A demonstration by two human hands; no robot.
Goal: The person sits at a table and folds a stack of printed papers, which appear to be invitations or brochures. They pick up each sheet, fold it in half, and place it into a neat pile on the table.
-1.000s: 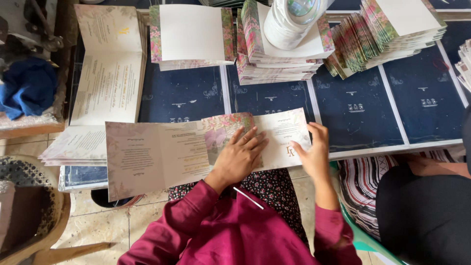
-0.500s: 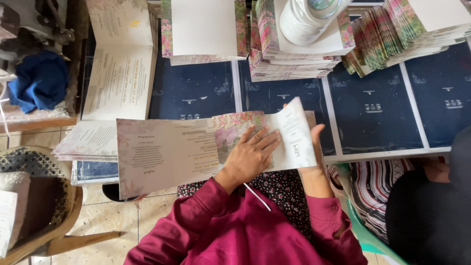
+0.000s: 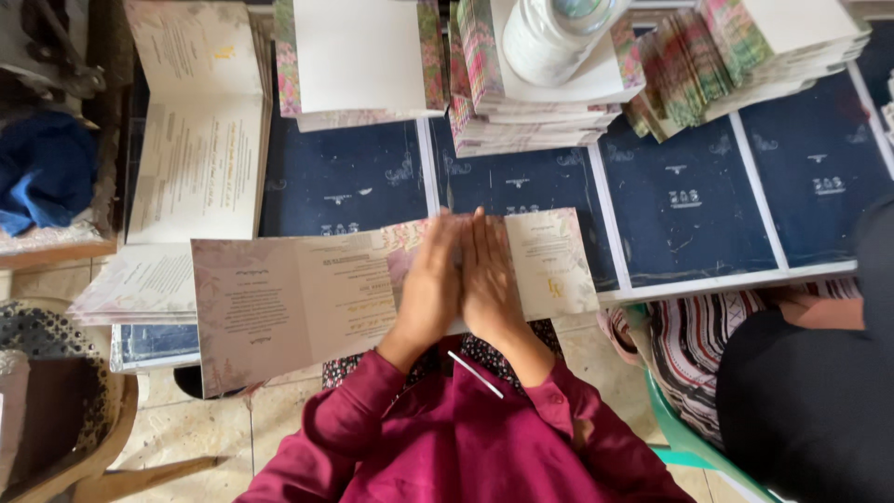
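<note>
pale folded card (image 3: 307, 298) on dark blue sheets (image 3: 345, 182); left hand (image 3: 430, 284), right hand (image 3: 489, 275) side by side, flat, pressing card.

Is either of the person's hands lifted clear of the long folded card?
No: the left hand and right hand both lie flat, side by side, on the long folded card.

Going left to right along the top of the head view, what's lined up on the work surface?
Blue cloth → open cream printed card → floral-edged card stack → stack with a white bottle on top → fanned pile of folded cards.
</note>
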